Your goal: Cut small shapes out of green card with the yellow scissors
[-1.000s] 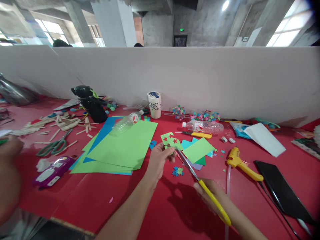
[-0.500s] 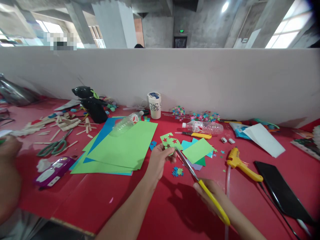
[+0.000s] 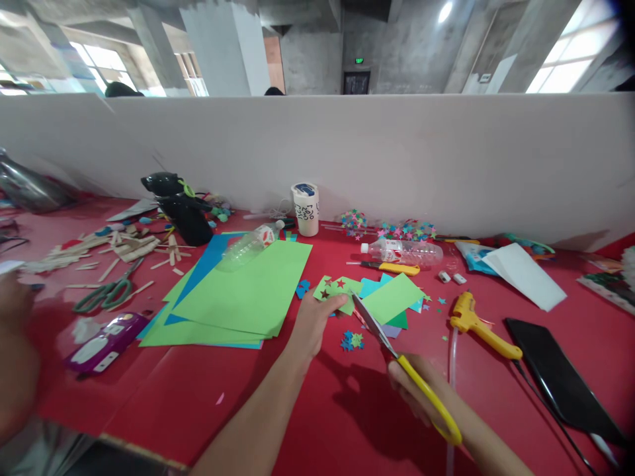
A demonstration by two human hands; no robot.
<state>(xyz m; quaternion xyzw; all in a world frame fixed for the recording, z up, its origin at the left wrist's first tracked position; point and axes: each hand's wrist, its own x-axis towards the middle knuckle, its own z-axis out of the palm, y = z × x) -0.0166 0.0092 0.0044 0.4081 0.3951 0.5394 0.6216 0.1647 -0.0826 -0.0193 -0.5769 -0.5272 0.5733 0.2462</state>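
My left hand (image 3: 313,322) pinches a small green paper piece (image 3: 335,290) with star-shaped holes, held just above the red table (image 3: 188,390). My right hand (image 3: 415,389) grips yellow-handled scissors (image 3: 397,357), their blades open and pointing up-left toward the paper's right edge. Small cut-out paper stars (image 3: 351,340) lie on the table below the paper. A green square sheet (image 3: 391,297) rests on other coloured scraps just right of the blades.
Large green and blue sheets (image 3: 243,291) with a clear bottle (image 3: 251,243) lie left. A yellow glue gun (image 3: 479,324), second bottle (image 3: 404,251), cup (image 3: 305,208), black tablet (image 3: 560,380), green scissors (image 3: 106,291) and wooden sticks surround. Another person's arm (image 3: 14,357) is at far left.
The green paper has tilted flatter and moved slightly down-left in my left hand. The scissors have drawn back a little to the right, blades apart from the paper.
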